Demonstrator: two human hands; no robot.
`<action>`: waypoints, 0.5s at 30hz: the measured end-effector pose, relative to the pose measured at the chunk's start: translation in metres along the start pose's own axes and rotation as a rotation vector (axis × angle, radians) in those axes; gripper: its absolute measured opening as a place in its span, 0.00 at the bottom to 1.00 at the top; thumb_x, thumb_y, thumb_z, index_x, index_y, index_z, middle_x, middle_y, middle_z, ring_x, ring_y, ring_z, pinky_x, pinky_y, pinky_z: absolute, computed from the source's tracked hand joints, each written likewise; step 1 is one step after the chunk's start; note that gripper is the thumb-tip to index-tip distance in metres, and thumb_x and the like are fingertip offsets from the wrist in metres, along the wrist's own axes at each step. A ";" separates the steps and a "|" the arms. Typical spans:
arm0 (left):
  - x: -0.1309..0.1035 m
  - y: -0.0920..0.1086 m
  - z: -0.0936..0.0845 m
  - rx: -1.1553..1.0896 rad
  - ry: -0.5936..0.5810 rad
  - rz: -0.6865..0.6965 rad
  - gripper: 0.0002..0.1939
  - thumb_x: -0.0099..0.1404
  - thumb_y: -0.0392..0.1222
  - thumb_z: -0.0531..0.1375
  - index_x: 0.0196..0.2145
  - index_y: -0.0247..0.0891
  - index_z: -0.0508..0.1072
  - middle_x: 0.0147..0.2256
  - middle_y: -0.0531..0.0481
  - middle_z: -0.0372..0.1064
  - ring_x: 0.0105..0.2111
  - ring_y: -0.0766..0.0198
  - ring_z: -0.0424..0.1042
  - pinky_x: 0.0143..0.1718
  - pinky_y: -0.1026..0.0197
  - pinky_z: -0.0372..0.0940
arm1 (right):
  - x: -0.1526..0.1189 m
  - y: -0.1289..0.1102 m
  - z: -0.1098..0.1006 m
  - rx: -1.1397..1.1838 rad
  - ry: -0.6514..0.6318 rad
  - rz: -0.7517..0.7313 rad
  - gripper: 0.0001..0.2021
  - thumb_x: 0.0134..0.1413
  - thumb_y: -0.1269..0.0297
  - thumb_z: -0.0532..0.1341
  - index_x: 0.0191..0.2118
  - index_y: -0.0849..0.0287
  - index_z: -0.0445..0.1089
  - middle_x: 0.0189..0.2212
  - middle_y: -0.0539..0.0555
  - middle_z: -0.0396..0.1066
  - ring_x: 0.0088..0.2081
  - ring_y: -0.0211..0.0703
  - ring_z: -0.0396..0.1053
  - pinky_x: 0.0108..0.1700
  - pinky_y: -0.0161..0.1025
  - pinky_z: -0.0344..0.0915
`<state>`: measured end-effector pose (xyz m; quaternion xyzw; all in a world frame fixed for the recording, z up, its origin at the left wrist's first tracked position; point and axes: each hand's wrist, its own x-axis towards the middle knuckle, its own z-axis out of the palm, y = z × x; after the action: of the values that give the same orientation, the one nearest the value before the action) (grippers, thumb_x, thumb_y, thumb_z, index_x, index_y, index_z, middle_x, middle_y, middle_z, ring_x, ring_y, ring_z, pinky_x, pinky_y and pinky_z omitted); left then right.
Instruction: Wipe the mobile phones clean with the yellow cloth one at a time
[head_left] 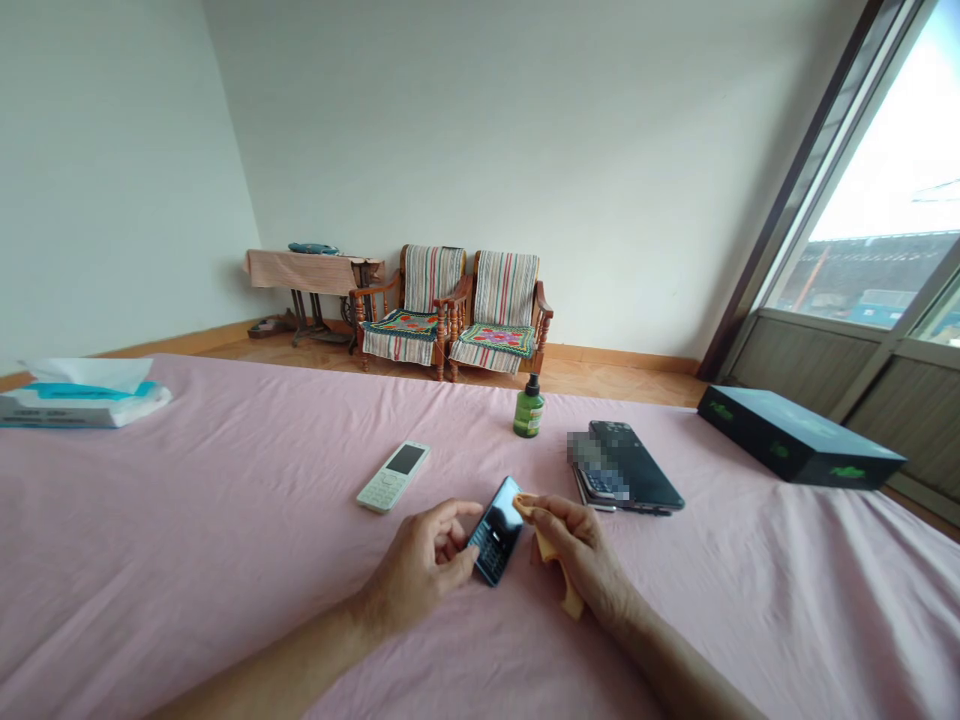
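Note:
A dark keypad phone lies tilted on the pink cloth, its screen facing up. My left hand grips the phone's left edge between thumb and fingers. Pinched in my right hand is a yellow-orange cloth, whose folded tip touches the upper right of the phone's screen; the rest hangs below the fingers. To the upper left of the phone, a white keypad phone rests face up, touched by neither hand.
On the pink bedcover stand a green pump bottle, stacked dark devices partly pixelated, a black box at right and a tissue pack at far left. Two chairs stand beyond.

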<state>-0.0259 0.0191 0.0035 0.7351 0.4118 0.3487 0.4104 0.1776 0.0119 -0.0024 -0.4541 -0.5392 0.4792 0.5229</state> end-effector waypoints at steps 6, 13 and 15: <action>-0.002 0.001 -0.001 0.080 -0.116 0.043 0.17 0.59 0.35 0.57 0.46 0.34 0.71 0.25 0.54 0.68 0.22 0.69 0.66 0.22 0.69 0.60 | -0.001 -0.005 0.002 0.003 -0.005 0.004 0.21 0.48 0.48 0.62 0.34 0.64 0.76 0.14 0.46 0.61 0.18 0.32 0.56 0.19 0.29 0.53; 0.000 -0.001 0.000 0.271 0.088 0.241 0.20 0.55 0.31 0.60 0.47 0.40 0.70 0.36 0.51 0.70 0.36 0.62 0.70 0.40 0.60 0.66 | -0.002 -0.006 0.001 0.039 -0.058 0.013 0.16 0.51 0.53 0.61 0.28 0.63 0.73 0.15 0.46 0.62 0.18 0.31 0.56 0.21 0.29 0.51; 0.000 0.001 0.000 0.305 0.083 0.289 0.27 0.53 0.31 0.62 0.51 0.41 0.66 0.46 0.48 0.68 0.47 0.57 0.67 0.51 0.56 0.62 | -0.002 -0.006 0.000 0.036 -0.062 0.014 0.15 0.51 0.54 0.60 0.26 0.63 0.71 0.15 0.46 0.63 0.18 0.31 0.57 0.21 0.29 0.51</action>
<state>-0.0256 0.0192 0.0042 0.8250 0.3668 0.3677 0.2228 0.1780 0.0096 0.0031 -0.4334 -0.5433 0.5063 0.5106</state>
